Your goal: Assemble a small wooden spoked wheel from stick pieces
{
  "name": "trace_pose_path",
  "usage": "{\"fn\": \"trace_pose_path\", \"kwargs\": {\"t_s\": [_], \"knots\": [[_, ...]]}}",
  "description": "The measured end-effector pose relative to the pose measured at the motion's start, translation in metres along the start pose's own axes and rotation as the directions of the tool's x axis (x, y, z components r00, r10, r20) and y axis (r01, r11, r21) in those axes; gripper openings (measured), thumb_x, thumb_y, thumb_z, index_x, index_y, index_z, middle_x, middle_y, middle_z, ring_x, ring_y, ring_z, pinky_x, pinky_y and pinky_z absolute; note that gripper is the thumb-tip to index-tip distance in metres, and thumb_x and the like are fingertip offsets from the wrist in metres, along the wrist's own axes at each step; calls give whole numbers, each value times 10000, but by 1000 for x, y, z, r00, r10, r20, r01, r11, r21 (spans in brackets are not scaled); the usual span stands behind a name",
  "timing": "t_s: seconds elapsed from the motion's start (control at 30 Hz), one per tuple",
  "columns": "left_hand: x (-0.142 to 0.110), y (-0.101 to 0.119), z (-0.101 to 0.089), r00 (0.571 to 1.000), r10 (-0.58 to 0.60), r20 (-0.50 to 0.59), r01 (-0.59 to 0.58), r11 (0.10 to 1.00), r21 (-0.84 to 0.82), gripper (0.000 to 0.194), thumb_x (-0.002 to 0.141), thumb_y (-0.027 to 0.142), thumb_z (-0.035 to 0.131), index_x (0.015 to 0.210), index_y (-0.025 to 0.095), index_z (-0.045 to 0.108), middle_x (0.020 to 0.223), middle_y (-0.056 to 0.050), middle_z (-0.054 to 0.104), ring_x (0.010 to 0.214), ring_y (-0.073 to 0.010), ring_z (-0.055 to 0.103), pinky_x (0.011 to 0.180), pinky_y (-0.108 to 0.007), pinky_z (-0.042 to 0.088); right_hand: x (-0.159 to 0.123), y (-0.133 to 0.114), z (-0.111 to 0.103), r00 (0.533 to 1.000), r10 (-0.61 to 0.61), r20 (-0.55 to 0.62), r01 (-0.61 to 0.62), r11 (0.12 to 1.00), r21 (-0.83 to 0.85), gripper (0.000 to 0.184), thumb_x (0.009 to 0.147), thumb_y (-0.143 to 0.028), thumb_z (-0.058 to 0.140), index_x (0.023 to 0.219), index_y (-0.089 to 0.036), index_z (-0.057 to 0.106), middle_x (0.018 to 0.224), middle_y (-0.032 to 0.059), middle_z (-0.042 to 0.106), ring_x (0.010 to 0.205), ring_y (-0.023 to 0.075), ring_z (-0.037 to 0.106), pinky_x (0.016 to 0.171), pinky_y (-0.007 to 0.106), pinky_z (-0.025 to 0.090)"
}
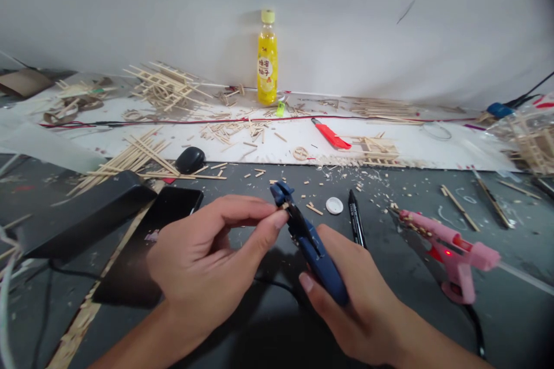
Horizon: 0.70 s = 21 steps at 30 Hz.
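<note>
My right hand is closed around the handles of a dark blue hand cutter, which tilts up and to the left. Its head is level with the fingertips of my left hand. Thumb and forefinger of that hand pinch a small piece of wooden stick at the cutter's jaws. Most of the piece is hidden, and whether the blades touch it I cannot tell. Just beyond the cutter, short stick offcuts and a white round cap lie on the dark table.
A pink glue gun with a red light lies at right, near a black marker. At left are a phone and a black box. Farther back are a red utility knife, stick piles and a yellow bottle.
</note>
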<state>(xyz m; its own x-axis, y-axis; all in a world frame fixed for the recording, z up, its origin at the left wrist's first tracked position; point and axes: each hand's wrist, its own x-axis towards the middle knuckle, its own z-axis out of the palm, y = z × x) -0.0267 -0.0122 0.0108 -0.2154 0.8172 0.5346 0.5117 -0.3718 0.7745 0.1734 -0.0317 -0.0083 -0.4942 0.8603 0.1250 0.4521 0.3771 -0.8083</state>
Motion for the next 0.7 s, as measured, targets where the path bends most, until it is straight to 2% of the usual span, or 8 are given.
{"fn": "trace_pose_path", "kwargs": {"t_s": [0.13,0.23,0.33,0.5,0.6,0.7], "knots": [[-1,-2,-3,998,20,63,-23,999,45,200,848,237,788,934,415,756,893,137,784,743,-113,751,641,-251,614,-1,0,2,1000,-7,-12,7,1000,-6,122,934,-196,542,950,-250,434,866,-28,516,711,154,462,638,307,333],[1,1,-4,998,27,49,-31,997,76,147,866,254,767,895,398,753,873,134,784,731,-118,760,658,-261,629,-3,-1,2,1000,6,-14,-7,1000,-6,112,948,-210,533,941,-249,428,844,-31,509,683,149,444,615,307,321],[2,2,-6,998,56,37,-60,987,146,134,874,265,766,901,394,745,868,145,783,723,-106,757,655,-237,620,-4,-1,2,1000,1,-21,-2,1000,-22,119,956,-221,526,921,-246,415,822,-35,497,658,144,431,597,306,311],[5,2,-8,985,135,104,-155,962,225,173,859,251,793,951,382,728,869,162,782,705,-78,751,662,-164,609,-5,0,4,999,-13,-37,10,997,-75,135,936,-191,526,916,-247,405,790,-40,484,623,137,426,567,297,303],[4,5,-4,985,164,53,-172,954,244,200,839,202,809,933,361,731,858,162,780,704,-67,747,676,-132,595,-6,2,7,998,-16,-61,10,994,-105,158,897,-155,532,914,-250,408,774,-47,478,606,132,419,555,289,299],[2,9,0,989,144,27,-147,963,227,206,836,174,809,911,349,732,867,160,778,724,-57,738,722,-118,584,-7,5,10,995,71,-63,-76,994,-80,222,840,-111,562,868,-255,396,721,-68,459,561,117,390,522,276,287]]}}
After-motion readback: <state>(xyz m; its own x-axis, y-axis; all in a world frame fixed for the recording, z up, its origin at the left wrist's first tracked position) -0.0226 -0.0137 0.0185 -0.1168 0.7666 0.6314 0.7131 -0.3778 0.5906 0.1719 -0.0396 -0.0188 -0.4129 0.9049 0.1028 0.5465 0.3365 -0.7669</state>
